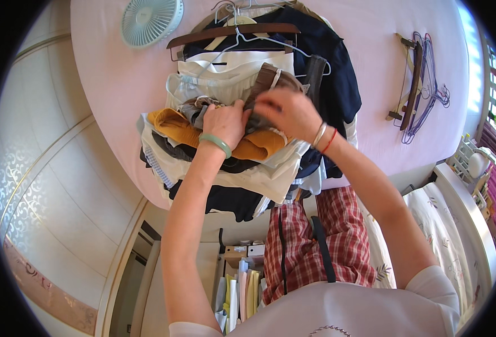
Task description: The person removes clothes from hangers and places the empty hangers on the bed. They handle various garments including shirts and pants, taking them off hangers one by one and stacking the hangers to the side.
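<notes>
My left hand [224, 122], with a green bangle on its wrist, and my right hand [284, 112], with a silver and a red bracelet, both grip a small grey-brown garment [200, 109] on top of a pile of clothes [231, 174]. A mustard-yellow garment [175, 126] lies just under it, with white and dark pieces below. Behind the hands lie a white garment [231, 70] and a dark navy one [326, 67] on hangers. The pile rests on a pink table [107, 84].
A pale blue round fan [149, 19] lies at the table's far left. A wooden hanger [231, 32] and white wire hangers [259, 42] lie on the clothes. More hangers [419, 84] sit at the right. Below the table stand folders [239, 292].
</notes>
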